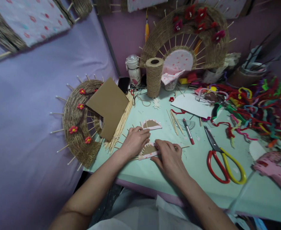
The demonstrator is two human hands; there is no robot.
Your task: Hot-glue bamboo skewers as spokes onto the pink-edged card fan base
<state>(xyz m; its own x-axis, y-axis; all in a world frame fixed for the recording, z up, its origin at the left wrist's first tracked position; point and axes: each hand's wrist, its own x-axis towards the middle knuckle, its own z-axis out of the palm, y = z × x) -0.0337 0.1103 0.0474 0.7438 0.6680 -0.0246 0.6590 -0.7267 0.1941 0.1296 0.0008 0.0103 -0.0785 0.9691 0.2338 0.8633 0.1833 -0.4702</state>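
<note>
A small half-round cardboard piece (149,150) with a pink-spotted cloth edge lies near the table's front, thin sticks fanning out from it. My left hand (135,142) rests over its left side and the sticks, fingers close together. On its right end is my right hand (170,156), thumb at the lower edge and fingers curled on top, with a stick poking out to the right. Just beyond my left hand sits a second half-round piece (152,124) with a similar cloth border and a stick across it.
Scissors (215,148), a red-capped pen (188,131) and a pink glue gun (272,166) lie on the right. Twine spool (154,78) and white bottle (133,72) stand behind. Brown cardboard (110,108) leans over a woven arch (74,118) at left. Coloured pipe cleaners (248,105) heap up at back right.
</note>
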